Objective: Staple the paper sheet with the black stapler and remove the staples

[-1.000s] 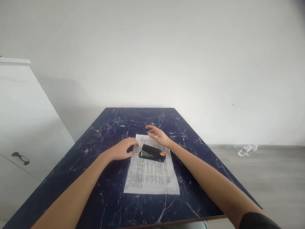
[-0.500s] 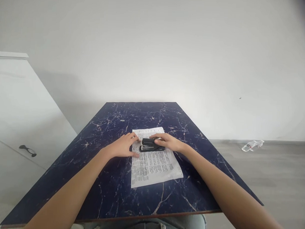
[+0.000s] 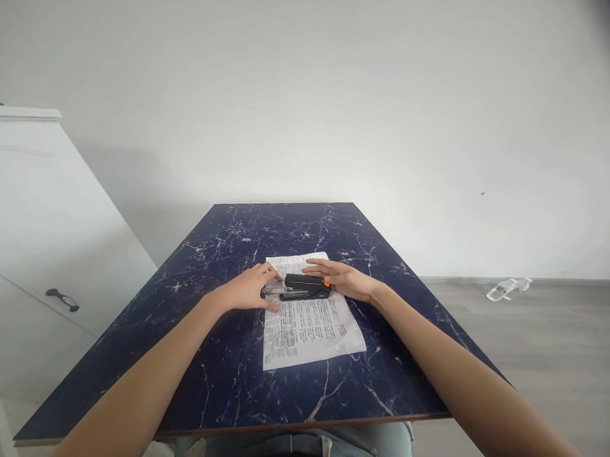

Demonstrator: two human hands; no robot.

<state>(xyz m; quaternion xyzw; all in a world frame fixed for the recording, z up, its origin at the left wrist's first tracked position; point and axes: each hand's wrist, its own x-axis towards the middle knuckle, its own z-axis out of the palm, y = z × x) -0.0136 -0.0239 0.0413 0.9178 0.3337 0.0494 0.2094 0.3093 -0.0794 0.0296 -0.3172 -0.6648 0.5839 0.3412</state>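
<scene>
A black stapler (image 3: 307, 286) lies across a printed sheet of paper (image 3: 314, 329). Its metal staple tray (image 3: 277, 291) sticks out of the left end, and an orange button (image 3: 326, 282) shows at its right end. My left hand (image 3: 250, 288) is open at the tray's end, fingers and thumb spread to either side, the fingertips over the paper's left edge. My right hand (image 3: 347, 280) is open at the stapler's right end, its fingers stretched out along the far side and part of the hand by the orange button. Whether it presses the button I cannot tell.
The paper lies on a dark blue marbled table (image 3: 220, 379). Farther back is a small pale strip (image 3: 246, 240). A white cabinet (image 3: 45, 233) with a dark handle stands left. On the floor at right lies a clear plastic item (image 3: 508, 289).
The stapler's tray has slid out toward my left hand. My right hand has shifted right off the stapler's top, its fingers straightening, and the orange button has come into view.
</scene>
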